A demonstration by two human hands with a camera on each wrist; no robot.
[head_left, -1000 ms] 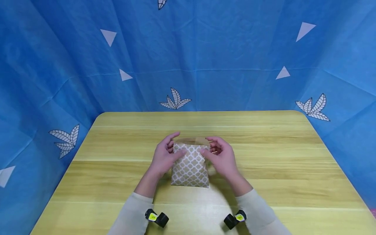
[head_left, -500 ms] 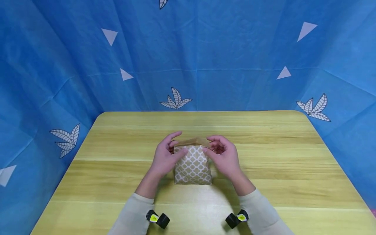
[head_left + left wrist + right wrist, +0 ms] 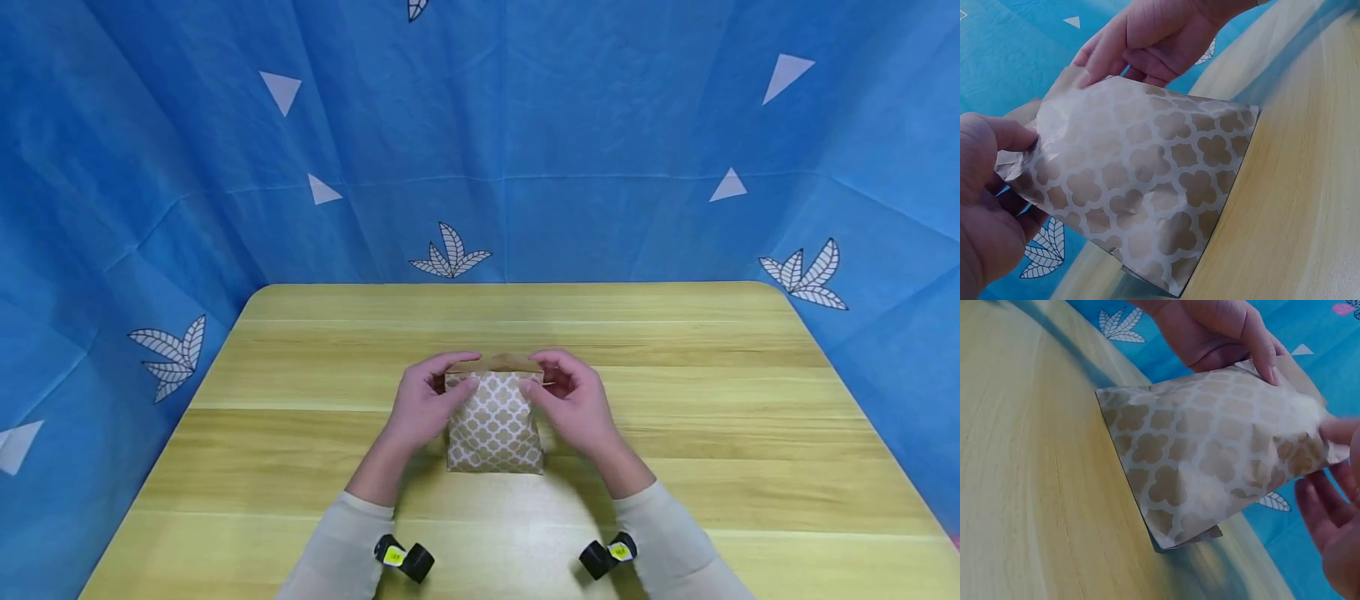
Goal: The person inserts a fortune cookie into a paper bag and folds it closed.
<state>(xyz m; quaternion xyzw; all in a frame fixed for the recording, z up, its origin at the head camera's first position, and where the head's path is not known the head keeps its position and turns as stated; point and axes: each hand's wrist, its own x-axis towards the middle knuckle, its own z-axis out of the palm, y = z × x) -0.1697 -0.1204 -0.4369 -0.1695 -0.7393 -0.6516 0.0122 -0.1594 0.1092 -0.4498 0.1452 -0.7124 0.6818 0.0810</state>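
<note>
A brown paper bag [image 3: 495,429] with a white lattice print stands on the wooden table, its bottom edge toward me. My left hand [image 3: 429,400] grips its upper left corner, thumb on the printed front and fingers behind. At the upper right corner my right hand [image 3: 567,404] pinches the bag in the same way. A plain brown flap shows above the printed front, between both index fingers. In the left wrist view the bag [image 3: 1141,175] looks puffed, with creases near the thumb. The right wrist view shows the bag's bottom edge at the tabletop.
The light wooden table [image 3: 300,467] spreads out on all sides of the bag. Behind it and at both sides hangs a blue curtain [image 3: 570,108] with white leaves and triangles. A small black camera [image 3: 405,559] is strapped to each sleeve.
The bag has shifted slightly right and its front tilted more upright. The top flap has risen and come into clearer view. My left index finger has bent inward onto the flap.
</note>
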